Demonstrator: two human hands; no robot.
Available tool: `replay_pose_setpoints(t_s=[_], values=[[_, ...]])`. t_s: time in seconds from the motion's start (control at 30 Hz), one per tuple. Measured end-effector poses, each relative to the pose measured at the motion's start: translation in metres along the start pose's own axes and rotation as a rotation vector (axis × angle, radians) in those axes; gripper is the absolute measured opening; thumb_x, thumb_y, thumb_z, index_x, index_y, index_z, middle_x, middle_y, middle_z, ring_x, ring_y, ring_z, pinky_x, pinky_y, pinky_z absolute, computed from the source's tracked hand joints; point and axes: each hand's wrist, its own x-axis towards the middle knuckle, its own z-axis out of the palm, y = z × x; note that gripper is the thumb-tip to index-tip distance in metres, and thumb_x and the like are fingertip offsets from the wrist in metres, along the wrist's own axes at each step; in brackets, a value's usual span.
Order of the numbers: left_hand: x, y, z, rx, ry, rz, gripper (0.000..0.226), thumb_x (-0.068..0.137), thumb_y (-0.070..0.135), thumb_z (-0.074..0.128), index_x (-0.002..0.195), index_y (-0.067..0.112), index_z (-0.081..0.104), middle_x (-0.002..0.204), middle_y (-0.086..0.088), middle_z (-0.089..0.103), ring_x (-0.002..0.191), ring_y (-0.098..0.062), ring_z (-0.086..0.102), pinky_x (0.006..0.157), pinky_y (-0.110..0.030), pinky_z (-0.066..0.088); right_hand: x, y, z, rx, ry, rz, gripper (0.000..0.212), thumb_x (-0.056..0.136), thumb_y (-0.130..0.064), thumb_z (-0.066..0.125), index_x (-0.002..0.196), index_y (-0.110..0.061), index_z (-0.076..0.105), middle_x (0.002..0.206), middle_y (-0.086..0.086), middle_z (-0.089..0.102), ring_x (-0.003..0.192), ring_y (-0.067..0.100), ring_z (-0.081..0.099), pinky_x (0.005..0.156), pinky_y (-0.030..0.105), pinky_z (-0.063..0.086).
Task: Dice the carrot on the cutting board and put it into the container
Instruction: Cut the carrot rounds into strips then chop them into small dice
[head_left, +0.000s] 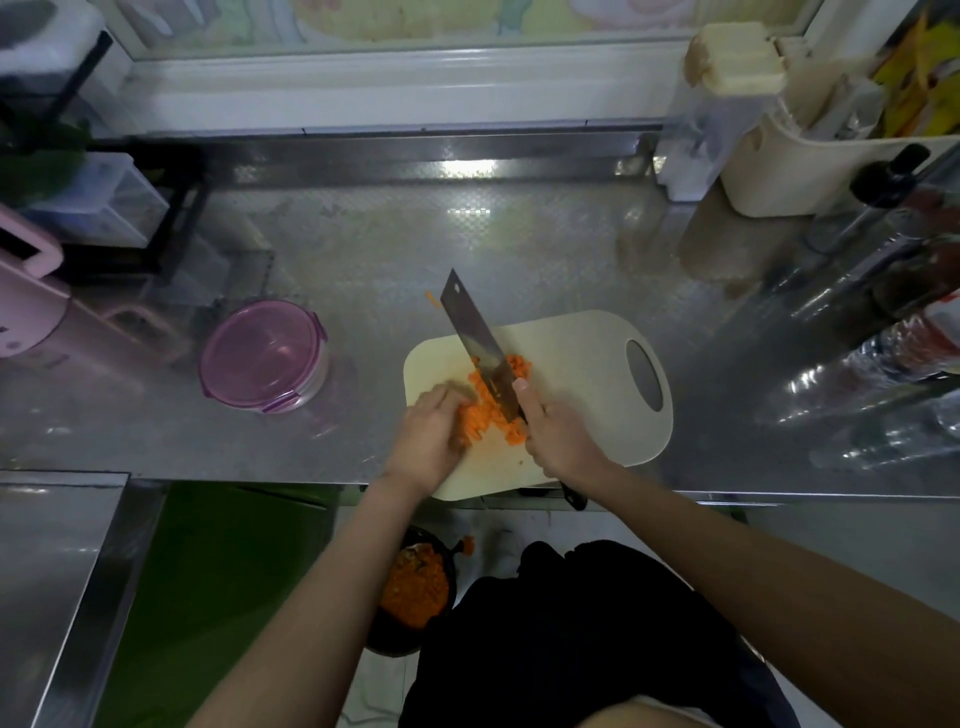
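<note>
steel counter (363, 249) below a white sill (395, 78) bears a cream cutting board (576, 353).

Dim, cool light from the window (415, 21) washes a steel counter (363, 249), flaring white along its back ledge and glinting off bottles (883, 358) at right. The wide lens bows the counter's edges and stretches the forearms (322, 597). The left hand (431, 431) smears with motion blur; knife (475, 332) and board (576, 364) read fairly crisp. Corners go soft, and everything below the counter's front edge lies in shadow.
</note>
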Motion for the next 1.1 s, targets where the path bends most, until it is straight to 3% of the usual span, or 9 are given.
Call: replay_pose_setpoints(t_s=[0.1, 0.3, 0.43, 0.57, 0.77, 1.0, 1.1], values=[[0.008, -0.002, -0.006, 0.223, -0.170, 0.157, 0.056, 0.084, 0.015, 0.060, 0.136, 0.020, 0.040, 0.140, 0.000, 0.038, 0.132, -0.020, 0.030, 0.104, -0.028, 0.020, 0.001, 0.003, -0.002, 0.014, 0.010, 0.024, 0.061, 0.095, -0.057, 0.031, 0.047, -0.020, 0.034, 0.038, -0.009, 0.034, 0.028, 0.003, 0.031, 0.045, 0.021, 0.024], [0.016, -0.004, -0.006, 0.268, -0.188, 0.221, 0.045, 0.091, 0.024, 0.053, 0.134, 0.016, 0.043, 0.133, -0.005, 0.039, 0.127, -0.023, 0.032, 0.102, -0.028, 0.022, 0.002, 0.008, 0.000, 0.035, 0.020, 0.044, 0.061, 0.095, -0.057, 0.032, 0.047, -0.019, 0.036, 0.035, -0.009, 0.035, 0.031, 0.003, 0.032, 0.045, 0.022, 0.025], [0.009, -0.002, 0.001, 0.220, -0.101, 0.143, 0.043, 0.092, 0.027, 0.051, 0.132, 0.013, 0.043, 0.136, -0.007, 0.039, 0.126, -0.024, 0.034, 0.104, -0.029, 0.024, 0.000, 0.008, -0.001, -0.019, 0.027, 0.007, 0.061, 0.096, -0.054, 0.031, 0.049, -0.017, 0.037, 0.044, -0.004, 0.037, 0.041, 0.009, 0.035, 0.048, 0.023, 0.028], [-0.004, 0.001, 0.011, 0.159, 0.030, -0.033, 0.047, 0.091, 0.034, 0.054, 0.129, 0.008, 0.044, 0.135, -0.010, 0.042, 0.122, -0.025, 0.038, 0.104, -0.031, 0.029, -0.004, 0.009, -0.005, -0.236, 0.027, -0.097, 0.060, 0.095, -0.055, 0.032, 0.057, -0.009, 0.042, 0.056, 0.007, 0.044, 0.054, 0.020, 0.045, 0.059, 0.031, 0.036], [-0.011, 0.000, 0.014, -0.155, 0.096, -0.228, 0.049, 0.082, 0.028, 0.068, 0.124, 0.009, 0.050, 0.124, -0.011, 0.048, 0.116, -0.028, 0.046, 0.102, -0.036, 0.038, -0.004, 0.015, -0.001, -0.459, 0.041, -0.182, 0.059, 0.093, -0.059, 0.033, 0.075, -0.008, 0.058, 0.058, 0.002, 0.049, 0.064, 0.023, 0.054, 0.061, 0.032, 0.038], [-0.025, -0.003, 0.017, -0.199, 0.112, -0.241, 0.053, 0.083, 0.027, 0.067, 0.130, 0.014, 0.046, 0.124, -0.006, 0.046, 0.117, -0.022, 0.043, 0.101, -0.030, 0.035, -0.007, 0.017, 0.005, -0.554, 0.029, -0.240, 0.063, 0.089, -0.064, 0.031, 0.087, -0.010, 0.063, 0.073, 0.005, 0.060, 0.076, 0.025, 0.060, 0.070, 0.034, 0.046], [-0.022, 0.003, 0.021, -0.197, 0.136, -0.278, 0.045, 0.082, 0.023, 0.067, 0.123, 0.009, 0.053, 0.115, -0.011, 0.048, 0.109, -0.027, 0.046, 0.095, -0.031, 0.037, -0.011, 0.015, 0.011, -0.576, -0.012, -0.236, 0.056, 0.091, -0.061, 0.033, 0.075, -0.012, 0.055, 0.066, 0.003, 0.053, 0.072, 0.026, 0.057, 0.065, 0.031, 0.041]])
